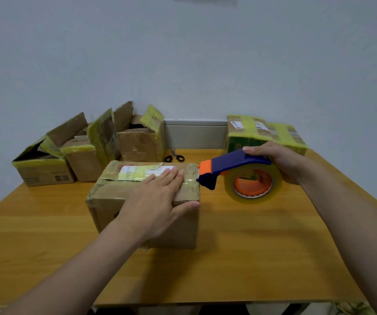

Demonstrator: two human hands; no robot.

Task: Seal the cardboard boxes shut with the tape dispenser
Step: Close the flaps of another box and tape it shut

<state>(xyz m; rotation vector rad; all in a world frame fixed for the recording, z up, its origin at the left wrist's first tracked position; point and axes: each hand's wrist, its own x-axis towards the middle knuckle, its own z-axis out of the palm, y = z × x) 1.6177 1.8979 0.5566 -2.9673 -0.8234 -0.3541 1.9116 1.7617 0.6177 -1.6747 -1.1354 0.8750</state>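
Note:
A closed cardboard box (pixel 115 194) with a white label and old yellowish tape stands in the middle of the wooden table (pixel 239 258). My left hand (pixel 158 196) lies flat on its top, fingers straight, thumb hooked over the right front edge. My right hand (pixel 278 160) grips the blue handle of the tape dispenser (pixel 233 169), which carries a roll of clear tape on an orange hub. The dispenser's orange and blue nose touches the box's top right edge.
Three open boxes (pixel 87 151) with raised flaps stand at the back left. A taped box (pixel 262 133) stands at the back right, behind my right hand. Black-handled scissors (pixel 175 156) lie behind the middle box. The wall runs close behind the table.

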